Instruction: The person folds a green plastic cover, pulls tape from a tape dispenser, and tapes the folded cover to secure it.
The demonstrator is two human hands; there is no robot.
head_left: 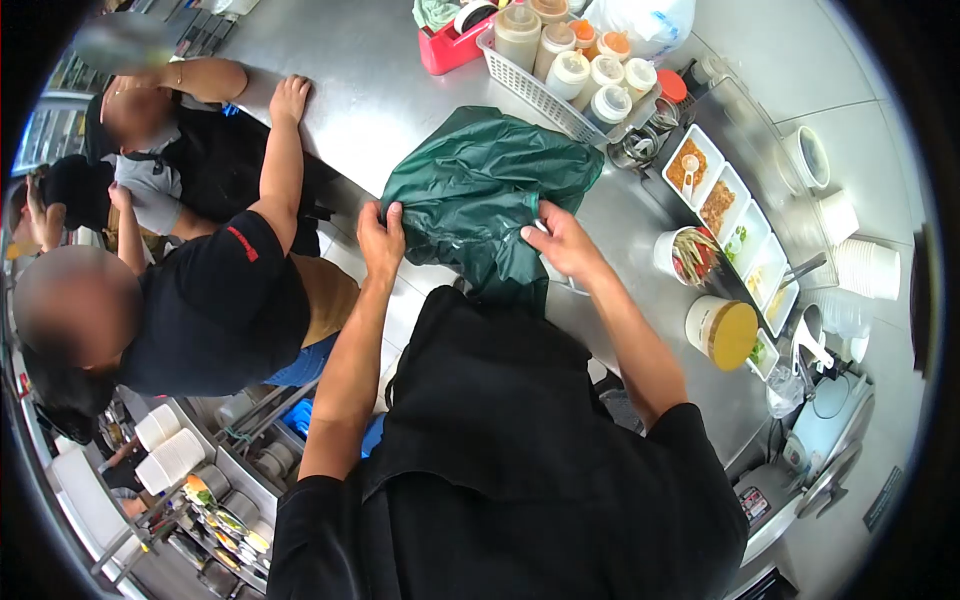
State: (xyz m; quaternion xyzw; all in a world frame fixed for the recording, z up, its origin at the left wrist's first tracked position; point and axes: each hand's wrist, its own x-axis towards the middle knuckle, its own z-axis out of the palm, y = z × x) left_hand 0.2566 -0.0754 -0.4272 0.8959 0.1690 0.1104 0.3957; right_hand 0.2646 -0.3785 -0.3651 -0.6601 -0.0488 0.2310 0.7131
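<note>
A crumpled, shiny dark green waterproof cloth [475,180] is spread between my hands, over the edge of the steel counter and in front of my body. Its folds hide what kind of article it is. My left hand [381,238] grips its left edge, thumb on top. On the other side, my right hand [563,243] pinches the cloth near a thin white strap or edge. The lower part hangs down towards my black apron [470,400].
On the steel counter [340,75] stand a white basket [545,105] of sauce bottles, a red tape dispenser [450,45], topping trays [715,205] and a yellow-lidded tub [722,332]. A co-worker in a black shirt [215,310] leans on the counter at left; other people are behind.
</note>
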